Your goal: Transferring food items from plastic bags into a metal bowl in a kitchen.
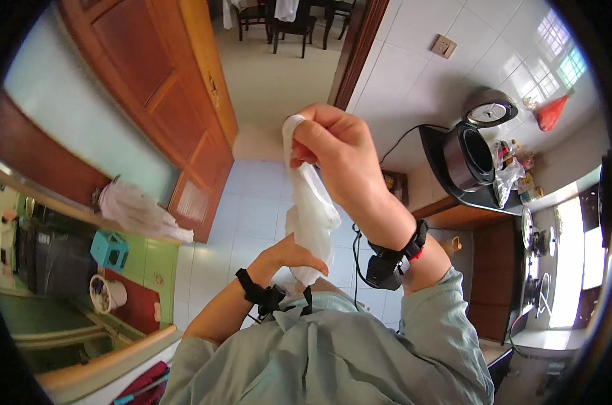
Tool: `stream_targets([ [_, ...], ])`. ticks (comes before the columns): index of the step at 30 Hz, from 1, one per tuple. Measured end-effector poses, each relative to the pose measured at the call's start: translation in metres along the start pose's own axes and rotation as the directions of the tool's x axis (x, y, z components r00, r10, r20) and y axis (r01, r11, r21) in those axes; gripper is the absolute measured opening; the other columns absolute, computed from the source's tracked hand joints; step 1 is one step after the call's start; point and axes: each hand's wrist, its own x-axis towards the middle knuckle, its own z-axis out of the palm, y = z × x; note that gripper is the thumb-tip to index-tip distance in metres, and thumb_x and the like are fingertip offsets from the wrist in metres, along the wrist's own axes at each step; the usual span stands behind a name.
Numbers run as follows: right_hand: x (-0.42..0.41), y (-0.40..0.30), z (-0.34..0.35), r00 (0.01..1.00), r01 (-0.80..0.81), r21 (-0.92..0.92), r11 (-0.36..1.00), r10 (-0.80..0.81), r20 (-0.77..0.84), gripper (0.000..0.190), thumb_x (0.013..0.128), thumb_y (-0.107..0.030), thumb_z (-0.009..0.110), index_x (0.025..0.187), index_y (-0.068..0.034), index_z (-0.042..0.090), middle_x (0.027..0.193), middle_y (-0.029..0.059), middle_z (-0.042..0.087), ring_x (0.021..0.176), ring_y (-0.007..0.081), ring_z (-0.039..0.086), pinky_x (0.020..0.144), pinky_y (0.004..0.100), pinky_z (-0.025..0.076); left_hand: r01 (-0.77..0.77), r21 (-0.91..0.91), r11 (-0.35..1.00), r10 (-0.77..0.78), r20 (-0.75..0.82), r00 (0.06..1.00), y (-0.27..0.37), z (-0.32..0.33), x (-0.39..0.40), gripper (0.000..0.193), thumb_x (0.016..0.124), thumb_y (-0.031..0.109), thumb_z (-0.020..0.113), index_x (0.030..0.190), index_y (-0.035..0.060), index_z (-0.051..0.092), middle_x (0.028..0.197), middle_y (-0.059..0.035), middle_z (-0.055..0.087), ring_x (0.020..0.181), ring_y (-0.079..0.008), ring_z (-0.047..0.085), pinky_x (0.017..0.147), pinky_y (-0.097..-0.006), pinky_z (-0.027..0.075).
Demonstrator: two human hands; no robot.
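A translucent white plastic bag hangs stretched lengthwise between my two hands, in front of my body. My right hand pinches its upper end, with the plastic looped around the fingertips. Lower down, my left hand grips the bag near its bottom end, the thumb lying across it. The left fingers are mostly hidden behind the plastic. The bag looks thin and crumpled, and I cannot tell whether anything is inside it. Both wrists carry black straps with small devices.
A rice cooker with its lid up stands on the black counter at right. A wooden door stands ajar at left, beside hanging pale plastic bags. A blue stool and white bucket are at lower left. Dark chairs stand beyond the doorway.
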Motion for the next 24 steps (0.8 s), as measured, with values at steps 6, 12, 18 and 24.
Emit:
stream_targets([
  [6, 0.113, 0.041, -0.033, 0.999, -0.045, -0.130, 0.991, 0.044, -0.005, 0.009, 0.090, -0.006, 0.055, 0.090, 0.002, 0.060, 0.073, 0.0036, 0.060, 0.066, 0.0099, 0.059, 0.060, 0.0237, 0.048, -0.227, 0.246, 0.942, 0.323, -0.487, 0.812, -0.034, -0.072, 0.127, 0.053, 0.074, 0.012, 0.076, 0.121, 0.0025, 0.053, 0.107, -0.0088, 0.063, 0.098, -0.0189, 0.060, 0.086, -0.0346, 0.047],
  [12, 0.225, 0.066, -0.099, 0.983, 0.053, 0.044, 0.998, -0.060, 0.172, 0.012, 0.092, -0.010, 0.060, 0.090, 0.001, 0.061, 0.080, 0.0011, 0.060, 0.071, 0.0068, 0.056, 0.064, 0.0226, 0.047, -0.638, -0.499, 0.587, 0.309, -0.590, 0.746, -0.060, -0.232, 0.243, 0.031, 0.090, 0.024, 0.055, 0.112, 0.0031, 0.058, 0.104, -0.0087, 0.064, 0.092, -0.0212, 0.063, 0.081, -0.0360, 0.051],
  [18, 0.313, 0.089, -0.161, 0.849, -0.047, 0.003, 0.999, 0.038, 0.527, 0.012, 0.094, -0.011, 0.058, 0.096, 0.000, 0.058, 0.091, 0.0017, 0.059, 0.090, 0.0099, 0.054, 0.084, 0.0253, 0.045, -0.428, -0.881, 0.203, 0.151, -0.404, 0.902, 0.039, -0.350, 0.309, 0.032, 0.096, 0.040, 0.042, 0.102, 0.0127, 0.057, 0.098, -0.0058, 0.061, 0.088, -0.0191, 0.060, 0.075, -0.0333, 0.051],
  [24, 0.423, 0.148, -0.227, 0.727, -0.208, -0.077, 0.975, 0.207, 0.655, 0.010, 0.090, -0.003, 0.060, 0.100, -0.001, 0.060, 0.094, 0.0015, 0.061, 0.090, 0.0098, 0.054, 0.082, 0.0256, 0.045, -0.510, -0.750, 0.421, -0.086, -0.593, 0.801, 0.108, -0.463, 0.368, 0.073, 0.085, 0.067, 0.048, 0.131, 0.0095, 0.047, 0.120, -0.0128, 0.055, 0.107, -0.0260, 0.054, 0.091, -0.0367, 0.047],
])
